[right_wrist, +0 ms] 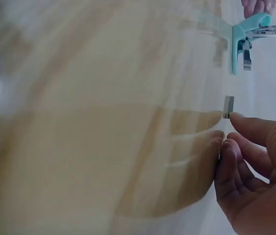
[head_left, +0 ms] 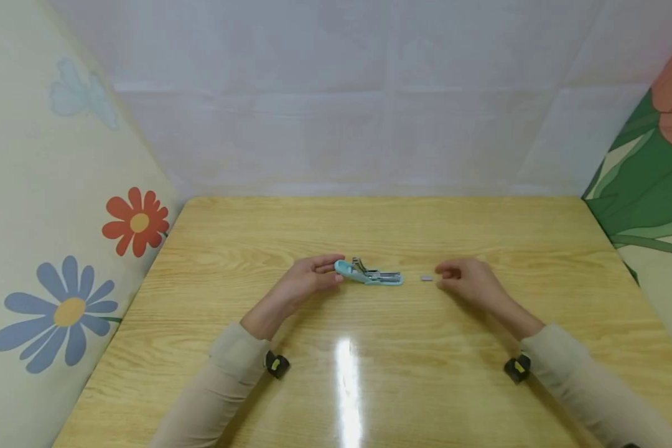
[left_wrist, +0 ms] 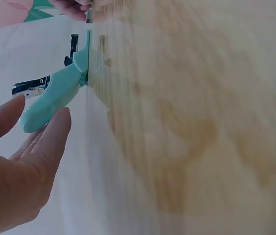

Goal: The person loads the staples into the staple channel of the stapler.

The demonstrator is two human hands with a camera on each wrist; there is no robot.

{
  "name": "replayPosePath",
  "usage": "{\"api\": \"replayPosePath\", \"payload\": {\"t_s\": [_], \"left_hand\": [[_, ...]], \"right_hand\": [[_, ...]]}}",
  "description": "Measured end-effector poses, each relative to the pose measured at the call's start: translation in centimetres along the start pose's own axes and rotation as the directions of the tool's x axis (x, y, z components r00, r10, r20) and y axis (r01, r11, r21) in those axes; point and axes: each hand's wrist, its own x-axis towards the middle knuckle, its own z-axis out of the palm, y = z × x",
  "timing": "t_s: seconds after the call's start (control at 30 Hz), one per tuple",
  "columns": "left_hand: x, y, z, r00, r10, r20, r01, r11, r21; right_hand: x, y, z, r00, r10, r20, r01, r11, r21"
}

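Observation:
A light teal stapler (head_left: 383, 281) lies opened out on the table, its metal staple channel facing up. One half tilts up toward my left hand (head_left: 313, 275). In the left wrist view the thumb (left_wrist: 6, 116) and fingers (left_wrist: 55, 134) of that hand are spread around the raised end of the stapler (left_wrist: 55, 95), fingertips right at it. A short strip of staples (head_left: 426, 278) lies between the stapler and my right hand (head_left: 473, 283). In the right wrist view, the right thumb tip is right at the near end of the staple strip (right_wrist: 228, 105), other fingers loosely bent.
The wooden table (head_left: 229, 230) has a glossy top with a bright reflection in front. A white cloth (head_left: 325, 137) hangs behind its back edge. Painted flowers (head_left: 137, 222) decorate the side panels. A small black camera (head_left: 277, 365) is strapped at each wrist.

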Motion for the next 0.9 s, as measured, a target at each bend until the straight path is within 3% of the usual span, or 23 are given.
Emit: {"api": "replayPosePath", "payload": {"t_s": [0.17, 0.47, 0.7, 0.9], "left_hand": [[0.0, 0.3, 0.3, 1.0, -0.024, -0.013, 0.023, 1.0, -0.018], [0.5, 0.5, 0.6, 0.997, -0.062, -0.043, 0.061, 0.998, -0.027], [0.7, 0.6, 0.5, 0.997, -0.057, -0.049, 0.057, 0.998, -0.006], [0.9, 0.6, 0.5, 0.998, -0.049, -0.048, 0.049, 0.999, -0.003]], "right_hand": [[0.4, -0.1, 0.4, 0.998, -0.056, -0.019, 0.056, 0.998, -0.027], [0.6, -0.2, 0.9, 0.998, -0.047, -0.039, 0.044, 0.997, -0.066], [0.9, -1.2, 0.9, 0.995, -0.094, -0.027, 0.09, 0.99, -0.111], [1.3, -1.6, 1.2, 0.996, -0.086, -0.02, 0.082, 0.984, -0.157]]}}
